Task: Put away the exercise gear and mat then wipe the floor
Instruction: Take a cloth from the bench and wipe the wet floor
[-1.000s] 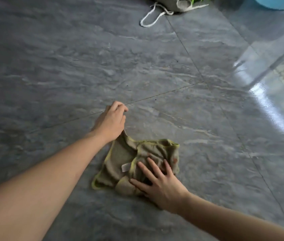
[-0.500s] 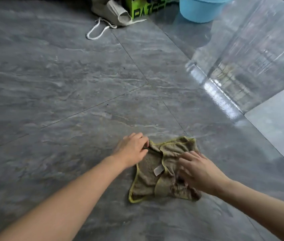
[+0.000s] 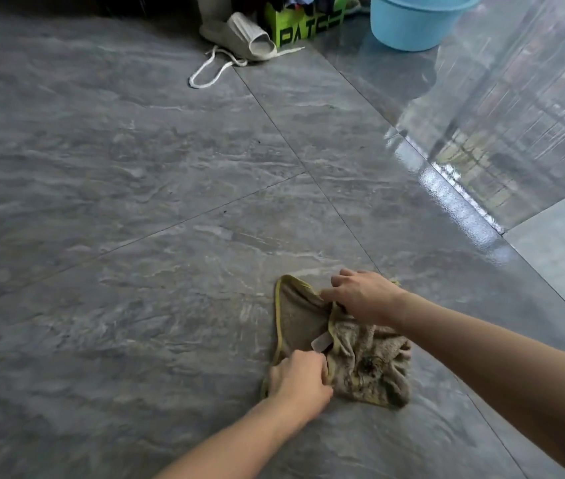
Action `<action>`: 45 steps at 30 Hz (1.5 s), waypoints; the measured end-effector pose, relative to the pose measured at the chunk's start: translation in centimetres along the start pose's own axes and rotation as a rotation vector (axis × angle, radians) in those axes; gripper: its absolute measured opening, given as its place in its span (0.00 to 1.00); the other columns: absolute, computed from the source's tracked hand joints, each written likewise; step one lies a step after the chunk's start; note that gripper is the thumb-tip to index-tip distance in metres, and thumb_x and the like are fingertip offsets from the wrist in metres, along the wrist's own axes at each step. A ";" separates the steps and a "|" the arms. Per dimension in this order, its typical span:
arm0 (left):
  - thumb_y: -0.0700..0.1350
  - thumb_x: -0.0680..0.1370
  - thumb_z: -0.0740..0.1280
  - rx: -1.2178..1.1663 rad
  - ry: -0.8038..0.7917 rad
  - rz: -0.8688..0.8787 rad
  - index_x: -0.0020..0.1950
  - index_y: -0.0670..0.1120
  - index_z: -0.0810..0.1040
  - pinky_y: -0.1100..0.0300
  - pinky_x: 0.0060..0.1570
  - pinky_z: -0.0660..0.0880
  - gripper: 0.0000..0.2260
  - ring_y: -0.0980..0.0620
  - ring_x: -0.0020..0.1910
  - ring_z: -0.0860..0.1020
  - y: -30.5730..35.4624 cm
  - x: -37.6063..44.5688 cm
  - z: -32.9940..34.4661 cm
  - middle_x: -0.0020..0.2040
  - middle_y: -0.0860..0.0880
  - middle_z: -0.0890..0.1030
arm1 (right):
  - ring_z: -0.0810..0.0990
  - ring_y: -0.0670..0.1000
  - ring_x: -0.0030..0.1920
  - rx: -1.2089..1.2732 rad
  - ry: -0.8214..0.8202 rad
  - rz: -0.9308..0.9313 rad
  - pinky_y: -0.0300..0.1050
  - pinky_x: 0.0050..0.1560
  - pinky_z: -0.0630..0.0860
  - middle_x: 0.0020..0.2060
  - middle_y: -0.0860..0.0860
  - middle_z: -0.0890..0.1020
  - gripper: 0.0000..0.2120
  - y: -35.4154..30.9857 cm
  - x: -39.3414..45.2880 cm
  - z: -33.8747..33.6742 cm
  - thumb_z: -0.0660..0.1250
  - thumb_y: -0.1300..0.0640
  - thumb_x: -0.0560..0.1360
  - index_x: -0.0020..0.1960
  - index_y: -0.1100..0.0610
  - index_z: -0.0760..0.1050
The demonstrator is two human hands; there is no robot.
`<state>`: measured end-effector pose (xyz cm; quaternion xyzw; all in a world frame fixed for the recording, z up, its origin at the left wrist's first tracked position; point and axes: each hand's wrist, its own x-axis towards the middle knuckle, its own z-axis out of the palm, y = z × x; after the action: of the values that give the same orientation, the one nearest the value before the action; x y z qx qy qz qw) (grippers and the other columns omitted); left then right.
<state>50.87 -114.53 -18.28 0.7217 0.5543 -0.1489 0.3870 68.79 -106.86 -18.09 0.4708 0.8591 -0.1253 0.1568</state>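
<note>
A: Cloth [image 3: 339, 344] lies crumpled on the grey tiled floor [image 3: 136, 202], low and right of centre. A dark soiled patch faces up on its right half, and the yellow hem runs along the left edge.

B: Change since a second ago?

A: Then the right hand pressed flat on top with straight fingers, and the left hand sat at the cloth's far corner. Now the left hand [image 3: 300, 378] is at the near left edge, fingers curled round the hem. The right hand [image 3: 364, 297] has shifted to the far edge, fingers bent, pinching a fold.

B: Reading?

A: Judgement: wiping is paused while the cloth is refolded or turned to a cleaner face. No mat or exercise gear shows on the open floor, so the putting-away part seems done.

B: Arm pose?

A: Both forearms enter from the bottom edge, the right crossing above the cloth's right side, the left coming straight up to the near hem.

B: Surroundings?

A: Blue basin [image 3: 419, 19], green box [image 3: 303, 27] and a pale slipper [image 3: 239, 34] sit at the far edge, well apart from the cloth.
</note>
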 end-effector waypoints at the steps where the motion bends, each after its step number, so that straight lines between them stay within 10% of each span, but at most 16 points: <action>1: 0.49 0.71 0.70 -0.116 0.012 0.020 0.40 0.50 0.75 0.58 0.46 0.76 0.05 0.49 0.47 0.80 -0.1 0.1 -0.3 0.44 0.51 0.82 | 0.72 0.52 0.53 -0.015 -0.013 -0.001 0.43 0.42 0.67 0.51 0.50 0.75 0.13 0.3 -0.1 -0.2 0.60 0.61 0.79 0.61 0.50 0.73; 8: 0.38 0.76 0.70 -0.568 0.103 0.066 0.39 0.48 0.70 0.58 0.26 0.75 0.11 0.53 0.22 0.77 -0.8 3.4 -13.3 0.31 0.45 0.76 | 0.77 0.53 0.42 0.391 0.223 0.407 0.38 0.37 0.69 0.35 0.44 0.76 0.09 8.6 -5.0 -8.9 0.72 0.60 0.69 0.38 0.50 0.73; 15: 0.42 0.71 0.76 -0.346 0.673 0.367 0.38 0.48 0.81 0.46 0.46 0.81 0.05 0.47 0.35 0.79 8.1 1.9 -34.1 0.32 0.48 0.80 | 0.78 0.51 0.38 0.468 0.733 0.627 0.39 0.38 0.68 0.35 0.51 0.80 0.07 13.3 -10.1 -21.8 0.71 0.64 0.67 0.38 0.54 0.77; 25: 0.45 0.72 0.75 -0.021 1.058 0.759 0.45 0.49 0.84 0.78 0.31 0.65 0.04 0.69 0.26 0.72 15.6 -11.6 -47.8 0.32 0.58 0.77 | 0.76 0.41 0.32 0.272 1.223 0.499 0.28 0.34 0.69 0.36 0.52 0.81 0.06 12.1 -18.3 -37.7 0.75 0.60 0.70 0.44 0.58 0.80; 33: 0.46 0.69 0.78 0.100 0.592 0.705 0.39 0.51 0.84 0.73 0.30 0.66 0.04 0.63 0.28 0.75 9.0 -7.4 -36.9 0.27 0.63 0.78 | 0.75 0.48 0.31 0.417 0.870 0.484 0.35 0.33 0.69 0.28 0.44 0.78 0.12 7.5 -19.7 -24.4 0.79 0.56 0.65 0.35 0.46 0.76; 38: 0.48 0.69 0.76 0.175 0.053 0.562 0.42 0.48 0.83 0.71 0.33 0.67 0.06 0.66 0.29 0.74 2.0 -2.6 -22.9 0.27 0.59 0.76 | 0.75 0.37 0.36 0.530 0.190 0.482 0.31 0.33 0.67 0.36 0.30 0.76 0.13 3.4 -19.2 -10.9 0.75 0.48 0.67 0.34 0.42 0.70; 41: 0.54 0.69 0.73 0.254 -0.238 0.499 0.47 0.51 0.81 0.67 0.38 0.72 0.10 0.66 0.32 0.74 -0.8 -2.0 -16.3 0.28 0.61 0.74 | 0.73 0.38 0.35 0.589 -0.185 0.376 0.32 0.34 0.66 0.34 0.39 0.76 0.08 1.2 -18.4 -6.0 0.71 0.48 0.64 0.37 0.48 0.72; 45: 0.57 0.68 0.71 0.281 -0.288 0.428 0.47 0.54 0.79 0.63 0.46 0.74 0.11 0.65 0.34 0.75 -1.8 0.6 -14.1 0.31 0.59 0.76 | 0.73 0.40 0.33 0.682 -0.277 0.368 0.33 0.33 0.66 0.29 0.43 0.75 0.09 2.4 -16.1 -4.0 0.72 0.50 0.64 0.39 0.50 0.75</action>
<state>46.39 -103.77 -10.15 0.8402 0.3027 -0.2401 0.3804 78.41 -116.54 -8.31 0.6201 0.6406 -0.4350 0.1259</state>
